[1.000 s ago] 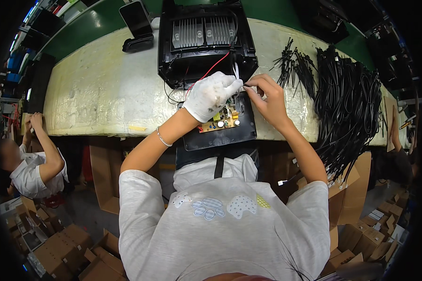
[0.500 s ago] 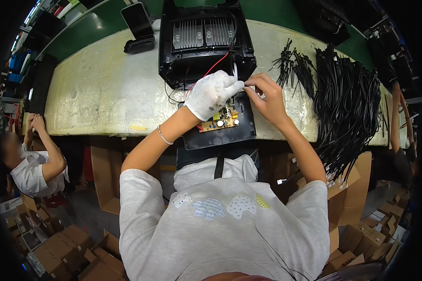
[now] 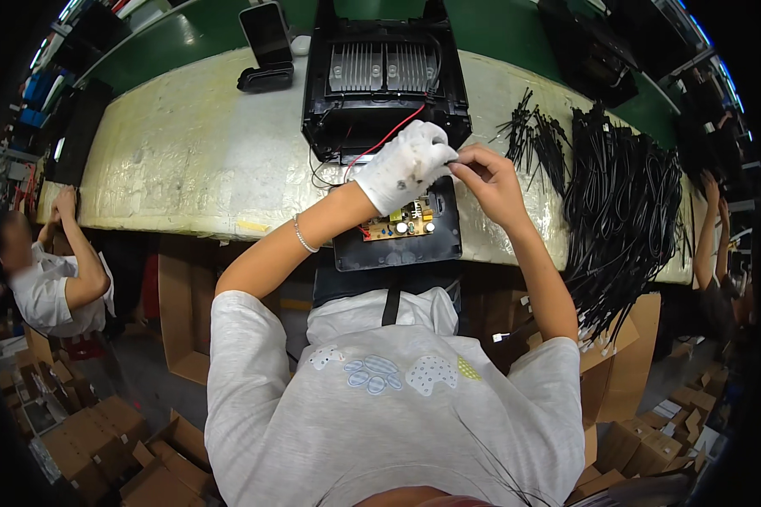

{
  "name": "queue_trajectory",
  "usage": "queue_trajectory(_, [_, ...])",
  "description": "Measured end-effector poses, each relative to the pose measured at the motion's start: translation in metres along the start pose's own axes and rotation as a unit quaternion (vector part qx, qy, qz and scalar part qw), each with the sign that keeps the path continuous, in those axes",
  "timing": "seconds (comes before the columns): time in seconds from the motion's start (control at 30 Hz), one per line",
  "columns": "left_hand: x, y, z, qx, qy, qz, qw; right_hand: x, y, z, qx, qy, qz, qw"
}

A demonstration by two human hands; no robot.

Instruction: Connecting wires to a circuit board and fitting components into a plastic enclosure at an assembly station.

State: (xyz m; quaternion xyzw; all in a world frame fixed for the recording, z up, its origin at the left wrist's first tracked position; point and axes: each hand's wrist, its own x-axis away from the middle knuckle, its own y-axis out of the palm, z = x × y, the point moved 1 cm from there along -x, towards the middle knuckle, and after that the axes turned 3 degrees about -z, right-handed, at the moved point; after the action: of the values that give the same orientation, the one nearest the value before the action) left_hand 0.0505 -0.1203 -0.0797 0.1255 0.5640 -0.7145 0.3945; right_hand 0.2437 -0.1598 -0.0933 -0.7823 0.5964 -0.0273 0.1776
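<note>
My left hand (image 3: 407,166), in a soiled white glove, is closed in a pinch above the circuit board. Its fingertips meet those of my bare right hand (image 3: 492,184), also pinched. Something small and dark shows between them, too hidden to name. Below my left hand a tan circuit board (image 3: 391,236) with yellow and white parts lies on a black plastic panel (image 3: 397,255). Just beyond both hands stands an open black housing (image 3: 385,108) with a finned metal heat sink (image 3: 359,68). A red wire (image 3: 389,135) runs from the housing toward my left hand.
Black cables (image 3: 615,190) lie in a thick bundle at the right, hanging over the table edge. Shorter black cable ties or leads (image 3: 533,131) sit beside them. A phone on a stand (image 3: 267,38) is at the back left. Cardboard boxes (image 3: 186,313) stand below; co-workers sit at both sides.
The view has shifted slightly. My left hand has turned, its fingers now more curled, and a white strip that stood up beyond it is no longer visible. Both hands still meet at the fingertips.
</note>
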Motion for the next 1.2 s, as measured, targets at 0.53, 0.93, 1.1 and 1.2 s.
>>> queue_trajectory(0.53, [0.009, 0.008, -0.008, 0.26, -0.39, 0.006, 0.884, 0.006, -0.009, -0.014, 0.215, -0.044, 0.07, 0.973])
queue_trajectory(0.93, [0.005, 0.028, -0.006, 0.254, -0.463, -0.011, 0.849, -0.011, -0.017, -0.023, 0.502, -0.163, -0.115, 0.841])
queue_trajectory(1.1, [0.028, -0.02, 0.053, 0.246, -0.336, -0.001, 0.909, -0.002, -0.027, -0.031, 0.532, -0.122, -0.137, 0.827])
queue_trajectory(1.2, [0.086, -0.072, 0.093, 0.007, -0.115, 0.025, 0.993, 0.006, -0.035, -0.052, 0.535, -0.146, -0.043, 0.831])
